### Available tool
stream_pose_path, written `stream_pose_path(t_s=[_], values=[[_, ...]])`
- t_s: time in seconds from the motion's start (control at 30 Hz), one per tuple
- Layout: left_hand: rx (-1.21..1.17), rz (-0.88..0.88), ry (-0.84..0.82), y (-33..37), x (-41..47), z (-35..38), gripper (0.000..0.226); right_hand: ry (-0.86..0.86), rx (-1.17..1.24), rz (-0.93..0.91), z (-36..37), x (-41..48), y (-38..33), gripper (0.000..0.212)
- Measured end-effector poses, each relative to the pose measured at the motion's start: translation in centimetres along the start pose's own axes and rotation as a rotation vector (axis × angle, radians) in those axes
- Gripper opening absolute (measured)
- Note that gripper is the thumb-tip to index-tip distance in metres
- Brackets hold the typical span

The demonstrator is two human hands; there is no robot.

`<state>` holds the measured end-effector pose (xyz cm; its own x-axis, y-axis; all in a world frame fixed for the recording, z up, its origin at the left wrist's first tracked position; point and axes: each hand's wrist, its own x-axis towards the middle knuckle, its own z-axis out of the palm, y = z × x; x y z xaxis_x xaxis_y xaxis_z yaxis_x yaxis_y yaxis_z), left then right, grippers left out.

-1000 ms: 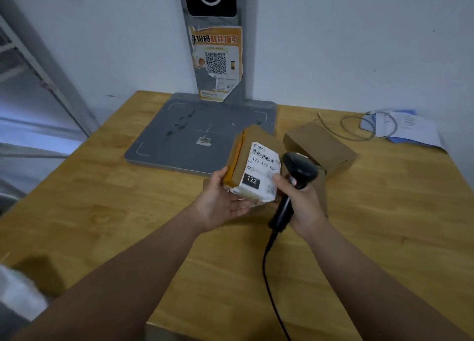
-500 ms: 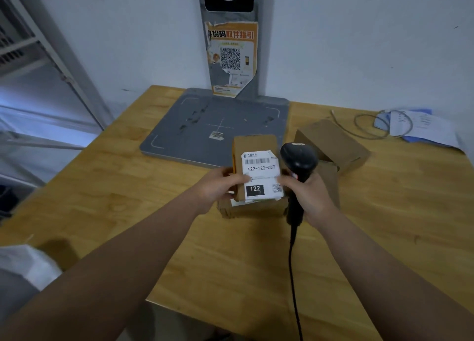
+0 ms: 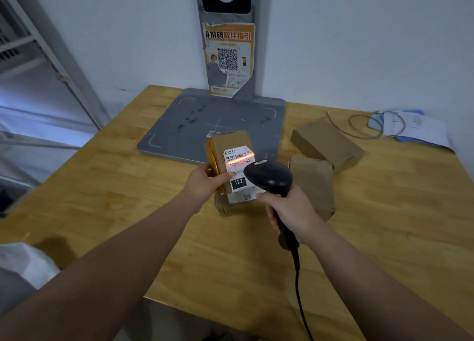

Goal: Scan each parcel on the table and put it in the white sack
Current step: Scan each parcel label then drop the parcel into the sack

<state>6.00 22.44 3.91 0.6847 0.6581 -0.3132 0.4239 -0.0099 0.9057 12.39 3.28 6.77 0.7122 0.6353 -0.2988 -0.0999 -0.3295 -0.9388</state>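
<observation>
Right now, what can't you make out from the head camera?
White sack: head view, cut off by the left edge; its opening unseen.
Label on the held parcel: head view, lower right corner hidden by the barcode scanner; fine print too small.
Parcel lying beneath: head view, partly hidden by the held parcel.

Dim, bluish light casts soft shadows across the table (image 3: 115, 199) as an orange scan line glows on the label (image 3: 239, 166) (edges bow, wide-angle).
</observation>
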Motion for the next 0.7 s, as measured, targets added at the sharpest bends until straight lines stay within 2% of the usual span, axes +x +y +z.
stream_pose_path(t_s=[0.3, 0.7], values=[[0.058, -0.037, 0.035, 0.32, -0.22, 0.66, 0.059, 0.011, 0.017, 0.003, -0.12, -0.16, 0.11, 0.043], [0.023, -0.033, 0.069, 0.15, 0.03, 0.78, 0.051, -0.003, 0.084, 0.018, -0.16, 0.00, 0.19, 0.044]])
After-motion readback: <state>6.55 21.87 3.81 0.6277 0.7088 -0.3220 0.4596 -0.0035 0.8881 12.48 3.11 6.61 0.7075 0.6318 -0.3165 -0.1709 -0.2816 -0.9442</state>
